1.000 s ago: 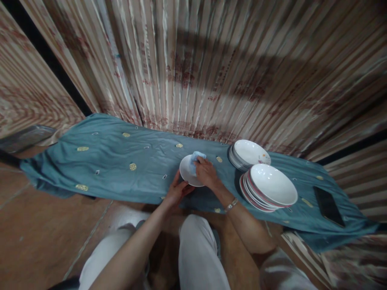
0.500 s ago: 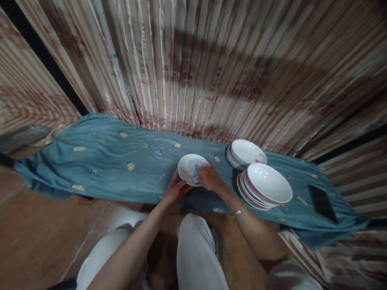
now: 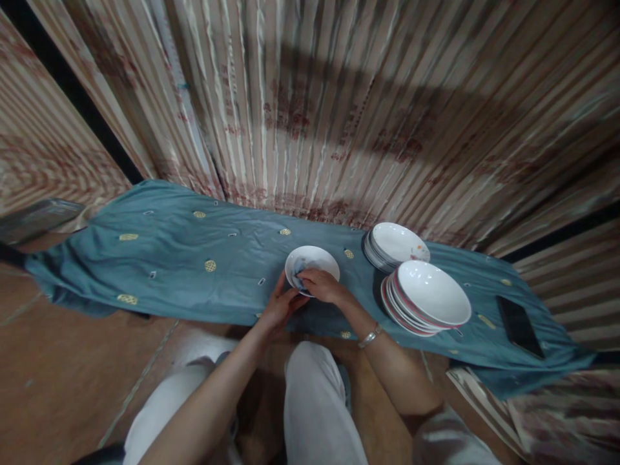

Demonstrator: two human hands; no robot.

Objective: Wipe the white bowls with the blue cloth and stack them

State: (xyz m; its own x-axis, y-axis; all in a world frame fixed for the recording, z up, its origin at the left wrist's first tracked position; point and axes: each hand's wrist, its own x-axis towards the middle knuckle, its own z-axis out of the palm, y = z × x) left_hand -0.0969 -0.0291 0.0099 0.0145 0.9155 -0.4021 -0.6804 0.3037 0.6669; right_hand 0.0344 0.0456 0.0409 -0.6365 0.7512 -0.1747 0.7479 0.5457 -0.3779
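Observation:
A small white bowl (image 3: 325, 259) is tipped a little above the front half of the cloth-covered table. My left hand (image 3: 282, 305) grips its near left rim, with the thumb on the edge and the other fingers partly hidden below. Inside the bowl, my right hand (image 3: 320, 285) presses a bluish-white cloth (image 3: 299, 266) against the left part of the inner wall. The fingers are closed on the cloth and cover part of it. To the right of my right hand stands a stack of white bowls with red rims (image 3: 431, 294).
Behind the red-rimmed stack is a second stack of white dishes (image 3: 398, 242). A black phone (image 3: 520, 326) lies at the right end of the blue-green tablecloth (image 3: 179, 258). Pleated curtains (image 3: 310, 116) hang behind the table. A clear tray-like object (image 3: 39, 219) is at far left.
My right hand has moved left inside the bowl, carrying the cloth from the right side of the inner wall to the left. My left hand stays at the rim.

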